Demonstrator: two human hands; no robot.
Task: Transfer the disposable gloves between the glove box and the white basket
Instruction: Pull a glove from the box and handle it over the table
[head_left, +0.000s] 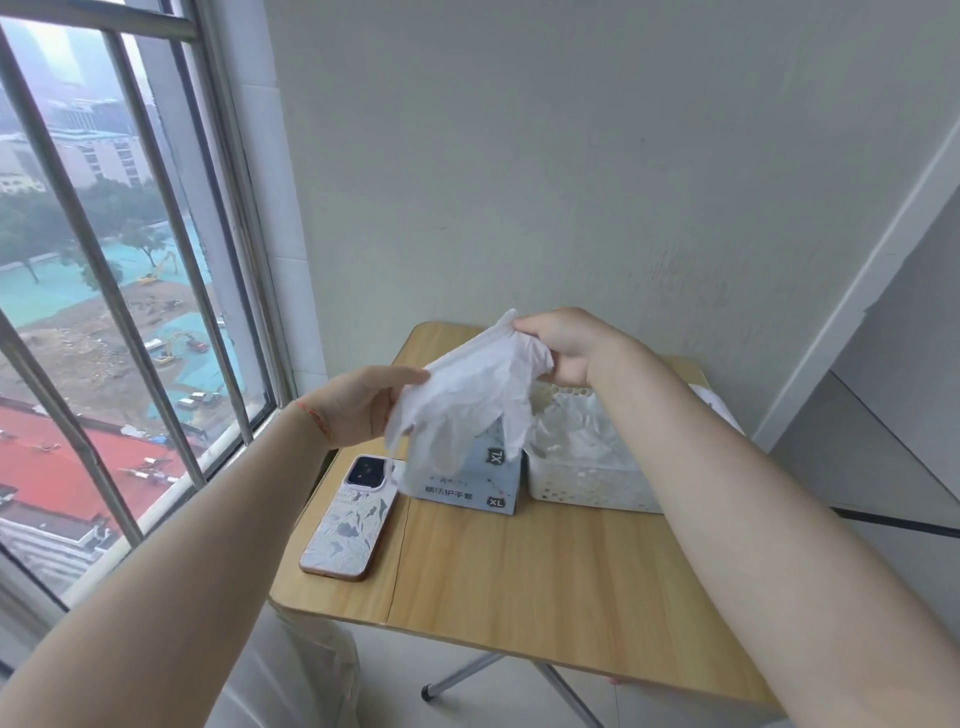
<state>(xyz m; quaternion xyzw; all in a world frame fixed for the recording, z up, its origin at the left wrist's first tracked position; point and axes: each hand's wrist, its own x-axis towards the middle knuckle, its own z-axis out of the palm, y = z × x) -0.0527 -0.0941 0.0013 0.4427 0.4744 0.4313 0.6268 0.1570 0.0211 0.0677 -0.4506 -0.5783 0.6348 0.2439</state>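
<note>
A white disposable glove (470, 395) hangs stretched in the air above the glove box (467, 480), a pale blue-grey carton marked XL. My right hand (563, 345) pinches the glove's upper end, and my left hand (363, 402) pinches its left edge. The glove's fingers dangle down over the top of the box and hide its opening. To the right of the box stands the white basket (587, 486), perforated with small round holes, with several crumpled white gloves (576, 434) piled inside. My right forearm crosses over the basket's right side.
A phone (350, 519) in a patterned case lies on the wooden folding table (545, 582) left of the box. A barred window runs along the left. The wall stands close behind the table, and a shelf edge is at the right.
</note>
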